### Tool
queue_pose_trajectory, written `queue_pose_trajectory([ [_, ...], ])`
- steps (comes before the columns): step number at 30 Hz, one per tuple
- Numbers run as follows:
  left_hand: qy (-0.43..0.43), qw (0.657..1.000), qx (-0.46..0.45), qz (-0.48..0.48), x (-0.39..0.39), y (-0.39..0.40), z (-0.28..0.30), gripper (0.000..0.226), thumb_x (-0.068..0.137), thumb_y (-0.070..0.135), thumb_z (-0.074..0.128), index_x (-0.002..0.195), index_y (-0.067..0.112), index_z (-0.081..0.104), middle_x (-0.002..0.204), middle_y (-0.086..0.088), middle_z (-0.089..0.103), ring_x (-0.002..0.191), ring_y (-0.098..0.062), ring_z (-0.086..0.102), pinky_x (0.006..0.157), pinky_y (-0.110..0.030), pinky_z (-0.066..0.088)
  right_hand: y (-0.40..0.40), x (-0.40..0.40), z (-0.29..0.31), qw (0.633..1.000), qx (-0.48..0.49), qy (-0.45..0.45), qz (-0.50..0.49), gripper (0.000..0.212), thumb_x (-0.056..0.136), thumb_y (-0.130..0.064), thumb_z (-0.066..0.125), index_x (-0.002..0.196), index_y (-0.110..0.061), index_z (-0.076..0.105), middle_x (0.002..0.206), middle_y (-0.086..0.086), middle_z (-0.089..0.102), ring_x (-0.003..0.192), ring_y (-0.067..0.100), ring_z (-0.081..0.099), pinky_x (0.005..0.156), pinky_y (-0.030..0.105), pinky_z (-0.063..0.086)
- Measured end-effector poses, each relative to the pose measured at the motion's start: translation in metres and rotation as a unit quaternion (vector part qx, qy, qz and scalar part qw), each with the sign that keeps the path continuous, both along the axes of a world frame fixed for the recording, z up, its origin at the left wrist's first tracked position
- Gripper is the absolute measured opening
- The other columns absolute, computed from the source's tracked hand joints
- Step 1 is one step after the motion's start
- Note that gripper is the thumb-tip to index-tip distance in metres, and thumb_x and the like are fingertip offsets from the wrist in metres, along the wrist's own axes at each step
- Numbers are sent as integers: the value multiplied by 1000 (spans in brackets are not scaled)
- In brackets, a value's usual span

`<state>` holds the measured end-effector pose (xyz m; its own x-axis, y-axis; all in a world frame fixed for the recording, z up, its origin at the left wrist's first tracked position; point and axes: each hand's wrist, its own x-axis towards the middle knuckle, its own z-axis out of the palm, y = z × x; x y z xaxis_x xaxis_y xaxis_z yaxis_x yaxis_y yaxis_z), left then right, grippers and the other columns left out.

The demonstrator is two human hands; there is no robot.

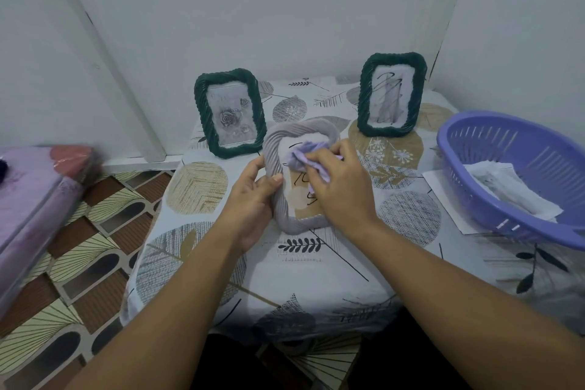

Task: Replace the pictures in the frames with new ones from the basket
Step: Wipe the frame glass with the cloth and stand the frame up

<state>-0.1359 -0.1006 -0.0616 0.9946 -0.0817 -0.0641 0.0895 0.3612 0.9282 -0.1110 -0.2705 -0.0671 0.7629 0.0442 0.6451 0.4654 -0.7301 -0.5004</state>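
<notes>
A pale grey twisted-rim frame [278,168] lies tilted on the table's middle. My left hand [253,199] grips its left edge, thumb over the rim. My right hand [338,187] presses a crumpled lilac cloth [304,157] onto the frame's glass, covering much of the picture beneath. Two dark green frames stand upright behind: the left green frame [229,117] shows roses, the right green frame [392,95] shows black scribbles. A purple basket [468,149] at the right holds white paper pictures [512,190].
A leaf-patterned tablecloth [196,187] covers the small table in a white-walled corner. A white sheet [443,190] lies partly under the basket. A lilac-covered mattress [28,199] sits at the left over patterned floor tiles [79,263].
</notes>
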Motion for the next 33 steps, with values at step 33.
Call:
queue_pose_trajectory([
  [33, -12, 1000, -7, -15, 2, -4, 2, 39, 104, 1, 50, 140, 14, 52, 119, -21, 70, 107, -30, 68, 94, -46, 58, 14, 5, 7, 1000, -1, -15, 0, 12, 95, -28, 68, 105, -22, 73, 103, 1, 49, 78, 19, 56, 57, 37, 53],
])
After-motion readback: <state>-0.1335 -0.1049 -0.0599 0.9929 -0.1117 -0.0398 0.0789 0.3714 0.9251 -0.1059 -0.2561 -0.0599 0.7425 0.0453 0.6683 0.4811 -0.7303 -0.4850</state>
